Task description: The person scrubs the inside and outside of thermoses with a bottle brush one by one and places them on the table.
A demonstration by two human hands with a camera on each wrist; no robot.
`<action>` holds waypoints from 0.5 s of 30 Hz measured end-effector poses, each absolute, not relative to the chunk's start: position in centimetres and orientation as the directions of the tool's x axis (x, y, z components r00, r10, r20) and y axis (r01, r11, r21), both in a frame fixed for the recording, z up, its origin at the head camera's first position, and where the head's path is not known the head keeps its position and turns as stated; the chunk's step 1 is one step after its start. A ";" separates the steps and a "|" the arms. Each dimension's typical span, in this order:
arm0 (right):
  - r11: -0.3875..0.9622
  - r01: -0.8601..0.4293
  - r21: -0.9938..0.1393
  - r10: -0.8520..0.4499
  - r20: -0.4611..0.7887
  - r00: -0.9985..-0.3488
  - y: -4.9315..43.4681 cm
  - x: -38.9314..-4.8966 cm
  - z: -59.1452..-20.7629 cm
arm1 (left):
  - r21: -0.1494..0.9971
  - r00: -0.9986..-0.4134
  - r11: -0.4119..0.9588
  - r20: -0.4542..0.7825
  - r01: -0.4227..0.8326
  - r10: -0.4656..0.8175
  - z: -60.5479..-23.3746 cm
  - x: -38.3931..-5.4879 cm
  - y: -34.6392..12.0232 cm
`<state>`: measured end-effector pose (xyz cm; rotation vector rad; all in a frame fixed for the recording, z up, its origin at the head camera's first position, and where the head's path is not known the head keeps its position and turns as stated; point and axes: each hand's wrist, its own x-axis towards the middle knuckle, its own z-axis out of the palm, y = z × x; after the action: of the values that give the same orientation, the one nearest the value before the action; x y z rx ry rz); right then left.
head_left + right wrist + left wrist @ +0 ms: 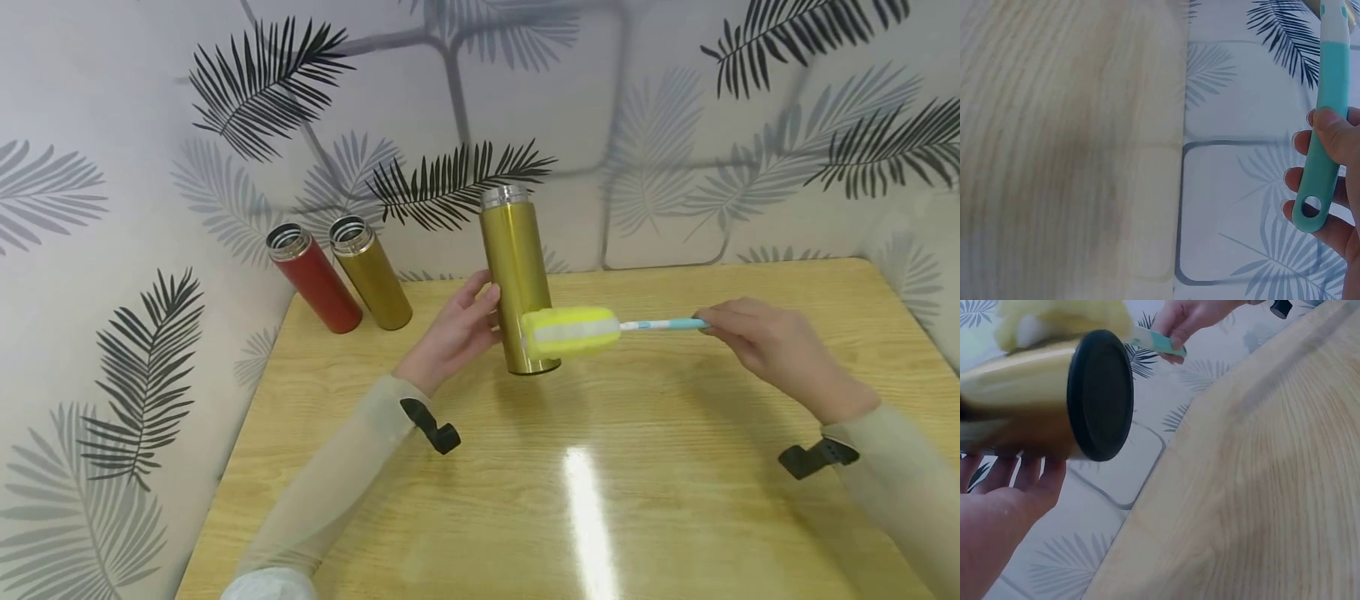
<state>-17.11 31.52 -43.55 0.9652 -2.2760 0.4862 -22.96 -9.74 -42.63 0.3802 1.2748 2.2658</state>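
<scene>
My left hand (459, 332) grips a tall gold thermos bottle (516, 258) from its left side, the fingers partly hidden behind it. The bottle is uncapped and slightly tilted, its silver neck upward. In the left wrist view, the bottle's black base (1102, 395) shows, raised off the table. My right hand (783, 350) holds a bottle brush by its turquoise handle (1329, 119), the thumb pressed along it. The brush's yellow and white sponge head (572, 331) lies across the front of the gold bottle's lower part; whether they touch I cannot tell.
A red thermos bottle (315, 279) and a shorter gold one (372, 273) stand uncapped side by side at the table's back left corner. The wooden table (480, 517) meets a leaf-patterned wall (660, 150) behind. Glare streaks the tabletop near the front.
</scene>
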 end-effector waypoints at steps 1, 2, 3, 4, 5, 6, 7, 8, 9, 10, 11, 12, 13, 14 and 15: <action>0.675 -0.731 -0.100 -0.502 0.664 -0.554 31.6 -17.2 -43.3 | 0.854 -0.822 -0.428 0.000 -0.297 0.570 -42.7 -22.9 -9.7; 0.680 -0.725 -0.106 -0.490 0.671 -0.557 31.6 -17.3 -43.1 | 0.854 -0.812 -0.422 -0.002 -0.305 0.583 -42.8 -22.8 -9.7; 0.687 -0.718 -0.109 -0.479 0.676 -0.561 31.6 -17.4 -42.9 | 0.855 -0.800 -0.412 -0.006 -0.315 0.600 -42.9 -22.7 -9.6; 0.693 -0.711 -0.118 -0.467 0.678 -0.568 31.7 -17.5 -42.8 | 0.859 -0.788 -0.396 -0.014 -0.324 0.615 -43.0 -22.6 -9.5; 0.701 -0.704 -0.120 -0.458 0.681 -0.572 31.7 -17.5 -42.6 | 0.865 -0.777 -0.376 -0.024 -0.331 0.629 -43.0 -22.5 -9.4; 0.707 -0.697 -0.120 -0.450 0.683 -0.575 31.7 -17.6 -42.4 | 0.873 -0.767 -0.355 -0.034 -0.335 0.641 -43.0 -22.4 -9.4; 0.713 -0.691 -0.120 -0.443 0.687 -0.576 31.7 -17.8 -42.2 | 0.881 -0.758 -0.333 -0.044 -0.337 0.651 -42.9 -22.3 -9.3; 0.717 -0.687 -0.118 -0.436 0.692 -0.574 31.7 -17.9 -42.0 | 0.889 -0.752 -0.312 -0.054 -0.336 0.657 -42.9 -22.3 -9.2; 0.722 -0.682 -0.113 -0.432 0.697 -0.573 31.7 -18.0 -41.9 | 0.898 -0.747 -0.291 -0.060 -0.330 0.662 -42.8 -22.3 -9.0; 0.725 -0.680 -0.112 -0.427 0.702 -0.571 31.7 -18.1 -41.7 | 0.907 -0.745 -0.270 -0.069 -0.324 0.663 -42.7 -22.3 -8.9; 0.727 -0.679 -0.105 -0.425 0.708 -0.564 31.7 -18.2 -41.6 | 0.916 -0.748 -0.250 -0.077 -0.315 0.659 -42.6 -22.3 -8.8; 0.726 -0.680 -0.101 -0.425 0.711 -0.560 31.7 -18.3 -41.5 | 0.921 -0.751 -0.236 -0.086 -0.311 0.655 -42.6 -22.3 -8.7; 0.727 -0.680 -0.097 -0.425 0.714 -0.556 31.7 -18.4 -41.4 | 0.925 -0.757 -0.222 -0.097 -0.308 0.646 -42.5 -22.3 -8.5; 0.728 -0.679 -0.099 -0.423 0.715 -0.557 31.7 -18.5 -41.3 | 0.932 -0.765 -0.206 -0.104 -0.298 0.636 -42.5 -22.3 -8.4; 0.727 -0.679 -0.103 -0.420 0.716 -0.558 31.7 -18.6 -41.2 | 0.937 -0.772 -0.194 -0.110 -0.290 0.626 -42.4 -22.3 -8.3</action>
<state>-18.63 31.66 -41.16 0.8263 -2.2391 0.4865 -22.35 -8.30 -42.38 0.3984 1.4813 2.0095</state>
